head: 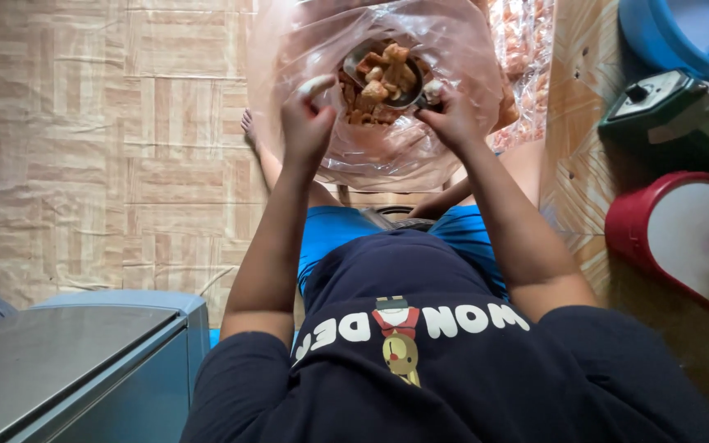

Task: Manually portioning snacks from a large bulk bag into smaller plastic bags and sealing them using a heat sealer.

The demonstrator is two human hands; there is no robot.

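Dark shirt fills the near view, above a patterned floor [84, 123]. Between the knees a big clear bag [387, 131] holds brown fried pieces. The left hand [305, 123] pinches its rim; the right hand [451, 119] grips a metal scoop [387, 78], heaped, inside the bag. Scooping looks partway, with plenty left.

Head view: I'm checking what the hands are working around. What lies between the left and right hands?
In the head view, a metal scoop heaped with brown fried pieces lies between the left hand and right hand, inside the clear plastic bag.
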